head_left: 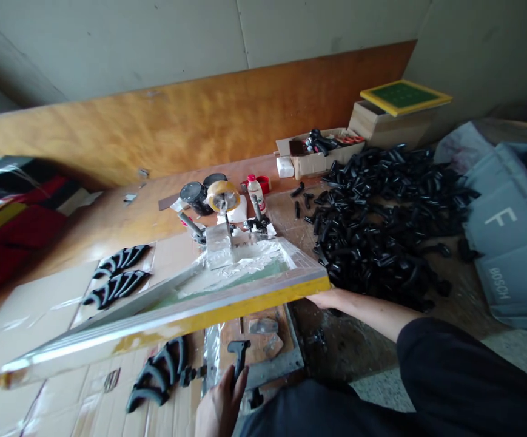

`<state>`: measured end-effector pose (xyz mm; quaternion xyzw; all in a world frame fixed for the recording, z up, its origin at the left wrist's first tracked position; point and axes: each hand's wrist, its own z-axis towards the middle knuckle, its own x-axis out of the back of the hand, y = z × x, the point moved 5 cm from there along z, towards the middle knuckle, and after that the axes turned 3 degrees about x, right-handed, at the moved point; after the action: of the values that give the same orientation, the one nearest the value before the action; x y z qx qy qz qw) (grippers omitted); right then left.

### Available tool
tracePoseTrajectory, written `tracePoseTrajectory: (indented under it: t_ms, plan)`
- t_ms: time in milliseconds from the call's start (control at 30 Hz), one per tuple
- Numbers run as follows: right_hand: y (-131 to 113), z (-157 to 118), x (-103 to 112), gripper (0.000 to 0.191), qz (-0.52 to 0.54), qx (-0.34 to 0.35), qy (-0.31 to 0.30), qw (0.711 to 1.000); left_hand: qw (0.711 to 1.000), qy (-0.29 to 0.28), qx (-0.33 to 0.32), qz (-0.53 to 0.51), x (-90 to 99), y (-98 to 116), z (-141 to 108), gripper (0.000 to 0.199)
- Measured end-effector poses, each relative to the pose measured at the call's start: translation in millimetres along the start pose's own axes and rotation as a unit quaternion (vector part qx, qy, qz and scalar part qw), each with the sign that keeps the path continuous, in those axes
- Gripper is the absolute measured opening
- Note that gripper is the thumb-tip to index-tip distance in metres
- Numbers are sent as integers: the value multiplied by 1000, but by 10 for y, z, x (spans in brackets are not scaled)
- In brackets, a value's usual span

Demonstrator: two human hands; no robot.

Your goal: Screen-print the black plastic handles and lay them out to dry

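A screen-printing frame (227, 309) with yellow and silver edges is tilted up above the bench, its far side at the metal clamps (256, 209). My right hand (327, 298) grips its near right corner from below, with most fingers hidden under the frame. Low in the view, my left hand (221, 400) is closed on the stem of a black T-shaped plastic handle (238, 352). That handle is over a wooden base board (267, 315) with a metal edge, below the raised frame. Whitish ink or film covers part of the frame's greenish mesh (254, 270).
Black handles (158, 379) lie in rows on cardboard at left. A large heap of black parts (372, 212) covers the right side, beside a grey crate (509, 237). Behind the frame stand a tape roll (223, 197), a bottle (255, 191) and black tubs (196, 197).
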<state>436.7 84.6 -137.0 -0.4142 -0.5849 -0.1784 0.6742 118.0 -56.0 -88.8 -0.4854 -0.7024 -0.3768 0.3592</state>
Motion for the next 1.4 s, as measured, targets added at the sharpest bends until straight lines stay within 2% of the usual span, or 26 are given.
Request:
tracePoseTrajectory:
  t_ms: [67, 133, 167, 233, 267, 300, 367, 400, 433, 467, 500, 533, 600, 667, 733, 800, 867, 967, 1067, 1167, 1233, 1333, 1400]
  plan:
    - [-82, -87, -91, 34, -15, 11, -37, 999, 999, 2, -43, 1, 76, 295, 33, 36]
    - [-95, -166, -93, 35, -11, 16, -35, 999, 995, 3, -100, 2, 135, 660, 83, 38]
    - [-63, -199, -45, 35, 6, 4, -4, 1000, 992, 5, -127, 3, 163, 850, 117, 38]
    - [77, -272, 141, 34, 81, -54, 113, 989, 985, 9, -170, 10, 210, 1216, 200, 39]
    - [173, -323, 255, 34, 136, -92, 187, 969, 983, 9, -185, 13, 227, 1382, 246, 39]
    - [269, -383, 364, 35, 200, -127, 259, 936, 980, 11, -200, 11, 240, 1531, 291, 40]
    - [412, -498, 537, 41, 327, -172, 370, 853, 970, 29, -240, -7, 264, 1770, 358, 41]
    - [440, -542, 602, 46, 372, -186, 405, 814, 963, 43, -266, -20, 274, 1852, 373, 43]
    - [430, -572, 655, 52, 397, -195, 427, 789, 953, 60, -294, -35, 283, 1902, 372, 45]
    - [379, -582, 697, 56, 398, -201, 436, 782, 944, 76, -317, -52, 291, 1915, 358, 46]
    - [287, -569, 726, 56, 378, -203, 431, 794, 936, 89, -333, -69, 296, 1890, 335, 45]
    - [155, -533, 739, 53, 342, -196, 417, 819, 930, 97, -342, -88, 299, 1830, 304, 42]
    - [-211, -383, 695, 43, 257, -149, 365, 882, 925, 103, -342, -133, 305, 1619, 230, 35]
    - [-659, -161, 562, 37, 184, -69, 306, 932, 924, 108, -318, -184, 318, 1311, 157, 31]
    - [-1098, 96, 377, 38, 126, 12, 249, 960, 928, 109, -267, -236, 330, 937, 112, 31]
    - [-1445, 358, 193, 41, 71, 62, 200, 975, 931, 114, -197, -284, 345, 533, 95, 34]
    - [-1661, 587, 61, 41, 29, 80, 169, 982, 930, 125, -129, -320, 369, 149, 90, 36]
    - [-1796, 793, -32, 31, -4, 83, 139, 987, 924, 139, -66, -351, 419, -305, 91, 40]
    - [-1785, 823, -25, 28, -4, 67, 123, 990, 915, 146, -48, -374, 517, -589, 121, 43]
    - [-1724, 800, 50, 44, 16, 56, 132, 989, 896, 188, -39, -401, 770, -710, 190, 43]
    - [-1709, 814, 77, 60, 16, 66, 138, 988, 865, 223, -50, -448, 1050, -660, 248, 44]
    - [-1783, 850, -31, 76, 4, 117, 99, 988, 793, 251, -119, -542, 1562, -357, 322, 47]
    - [-1889, 819, -167, 78, 6, 164, 55, 985, 748, 249, -175, -589, 1861, -76, 351, 48]
